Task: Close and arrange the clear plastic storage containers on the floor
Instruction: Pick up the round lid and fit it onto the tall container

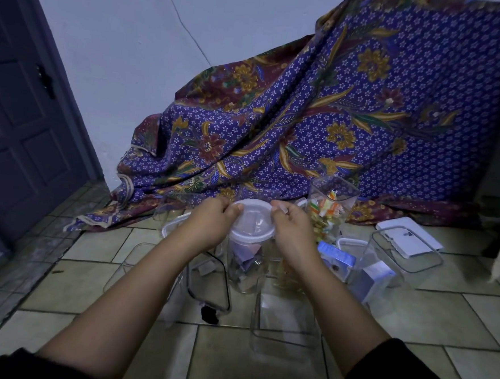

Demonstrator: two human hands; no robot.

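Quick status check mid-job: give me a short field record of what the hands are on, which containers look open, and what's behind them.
left hand: grip on left edge of the round lid
right hand: grip on the lid's right edge
lid position: on top of the round clear container, sealing not confirmed
container contents: folded papers, partly visible
tall square container: open, colourful packets inside
empty square container: open, nearest the person
backdrop: purple batik cloth
surface: tiled floor

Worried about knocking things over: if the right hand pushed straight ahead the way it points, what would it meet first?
Probably the tall clear container of colourful packets, just beyond the right hand on the round lid; depth is uncertain.
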